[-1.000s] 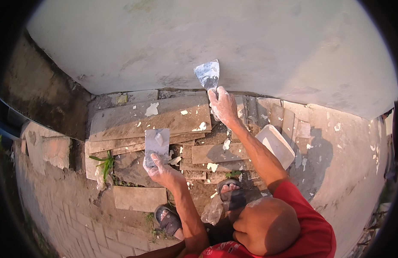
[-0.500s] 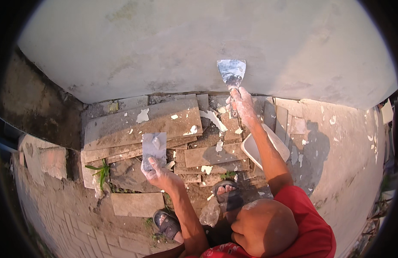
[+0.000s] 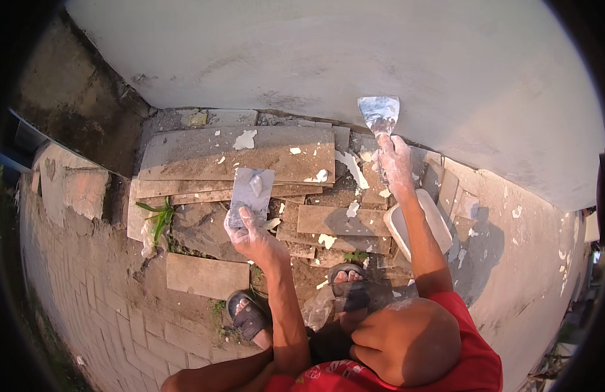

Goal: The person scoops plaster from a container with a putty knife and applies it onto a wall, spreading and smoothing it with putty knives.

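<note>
My right hand [image 3: 395, 164] is wrapped round the handle of a putty knife [image 3: 379, 112]. The knife's wide metal blade, smeared with white, points up at the foot of the pale wall [image 3: 302, 59]; whether its edge touches the wall I cannot tell. In my left hand [image 3: 253, 238] is a flat grey rectangular plate [image 3: 242, 189], gripped at its near end with the thumb on top. A lump of white putty [image 3: 256, 185] sits on the plate. White residue coats the fingers of both hands.
Stacked boards [image 3: 204, 153] with white flakes lie along the wall. A white tub [image 3: 428, 225] stands beneath my right forearm. A green plant [image 3: 160, 219] grows at the left, near a loose slab [image 3: 206, 274]. My sandalled feet are below, by a clear plastic bag [image 3: 317, 310].
The view has shifted, so the boards appear higher and farther right. Against the wall, the putty knife has come down closer to its base. My left hand keeps its hold on the plate.
</note>
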`<state>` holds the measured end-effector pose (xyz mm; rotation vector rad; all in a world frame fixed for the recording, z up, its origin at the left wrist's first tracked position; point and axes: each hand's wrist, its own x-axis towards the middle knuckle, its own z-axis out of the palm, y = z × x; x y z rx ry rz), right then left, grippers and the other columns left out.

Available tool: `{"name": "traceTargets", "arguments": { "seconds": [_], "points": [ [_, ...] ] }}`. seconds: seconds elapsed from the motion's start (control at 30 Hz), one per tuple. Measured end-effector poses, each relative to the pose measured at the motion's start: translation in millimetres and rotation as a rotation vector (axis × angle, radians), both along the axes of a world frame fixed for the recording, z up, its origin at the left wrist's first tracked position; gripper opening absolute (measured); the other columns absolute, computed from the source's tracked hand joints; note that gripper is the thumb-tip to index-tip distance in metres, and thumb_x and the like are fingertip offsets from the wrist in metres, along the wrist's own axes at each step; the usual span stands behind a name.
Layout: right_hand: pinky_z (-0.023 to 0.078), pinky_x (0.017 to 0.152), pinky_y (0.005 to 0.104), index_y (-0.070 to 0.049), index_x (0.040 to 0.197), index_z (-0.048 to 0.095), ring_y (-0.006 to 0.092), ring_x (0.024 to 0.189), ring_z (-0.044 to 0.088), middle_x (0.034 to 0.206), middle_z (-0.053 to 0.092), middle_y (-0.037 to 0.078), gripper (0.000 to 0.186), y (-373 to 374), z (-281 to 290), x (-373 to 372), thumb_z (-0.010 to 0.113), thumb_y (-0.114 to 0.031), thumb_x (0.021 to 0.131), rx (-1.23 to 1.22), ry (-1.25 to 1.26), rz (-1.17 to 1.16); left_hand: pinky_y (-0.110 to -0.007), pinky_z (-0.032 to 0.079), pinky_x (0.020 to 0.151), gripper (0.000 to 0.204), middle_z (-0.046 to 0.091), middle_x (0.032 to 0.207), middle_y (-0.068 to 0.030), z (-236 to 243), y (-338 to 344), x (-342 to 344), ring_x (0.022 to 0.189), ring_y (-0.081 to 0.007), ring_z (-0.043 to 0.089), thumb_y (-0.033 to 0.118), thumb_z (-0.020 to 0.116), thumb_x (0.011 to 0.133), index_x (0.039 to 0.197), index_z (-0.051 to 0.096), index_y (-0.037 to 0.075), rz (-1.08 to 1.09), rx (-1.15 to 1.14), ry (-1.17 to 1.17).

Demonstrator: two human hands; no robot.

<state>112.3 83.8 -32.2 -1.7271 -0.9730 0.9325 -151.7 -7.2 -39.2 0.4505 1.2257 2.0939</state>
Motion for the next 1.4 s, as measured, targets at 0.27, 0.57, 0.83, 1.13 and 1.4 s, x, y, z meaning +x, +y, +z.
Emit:
{"name": "traceTargets", "arguments": {
  "seconds": [0.27, 0.57, 0.83, 1.13, 1.4],
  "points": [
    [0.043, 0.058, 0.0255, 0.001, 0.113, 0.062, 0.0083, 0.066, 0.052, 0.076, 0.059, 0.002, 0.025, -81, 45, -48, 0.058, -0.016, 0.095, 0.109, -0.053, 0.38, -0.028, 0.047, 0.082, 0.018, 0.063, 0.103, -0.0066, -12, 2, -19, 0.091, -0.0115, 0.059, 0.009, 0.056, 0.099, 0.113, 0.053, 0.0, -0.057, 0.084, -0.231],
    [0.047, 0.067, 0.0374, -0.015, 0.118, 0.068, 0.0245, 0.075, 0.057, 0.083, 0.055, 0.006, 0.037, -96, 97, -81, 0.071, -0.013, 0.081, 0.402, -1.008, 0.778, -0.028, 0.046, 0.085, 0.018, 0.06, 0.108, -0.0062, 1, -4, -3, 0.095, -0.0106, 0.056, 0.012, 0.055, 0.1, 0.115, 0.053, 0.002, -0.117, 0.08, 0.058],
    [0.047, 0.07, 0.0375, -0.014, 0.114, 0.07, 0.0244, 0.081, 0.057, 0.086, 0.055, 0.005, 0.038, -97, 93, -84, 0.073, -0.011, 0.077, 0.463, -0.929, 0.641, -0.029, 0.049, 0.083, 0.013, 0.062, 0.115, -0.0109, -13, -1, -17, 0.099, -0.0151, 0.058, 0.0, 0.054, 0.096, 0.108, 0.059, 0.003, -0.222, 0.248, 0.512],
    [0.045, 0.079, 0.028, -0.008, 0.122, 0.066, 0.0174, 0.084, 0.055, 0.088, 0.052, 0.007, 0.037, -85, 74, -96, 0.064, -0.001, 0.086, 0.368, -0.603, 0.545, -0.034, 0.049, 0.09, 0.023, 0.066, 0.11, -0.0129, -28, 11, -49, 0.107, -0.0237, 0.061, -0.01, 0.049, 0.092, 0.111, 0.056, 0.0, -0.169, 0.294, 0.627],
    [0.05, 0.074, 0.0441, 0.0, 0.136, 0.047, 0.0338, 0.083, 0.059, 0.101, 0.052, 0.018, 0.047, 34, 26, -132, 0.054, -0.002, 0.089, 0.372, -0.85, 0.658, -0.035, 0.044, 0.096, 0.018, 0.06, 0.114, -0.0102, -23, 2, -46, 0.106, -0.0195, 0.057, -0.001, 0.047, 0.097, 0.112, 0.057, 0.001, 0.008, -0.043, 0.425]
  ]
}}
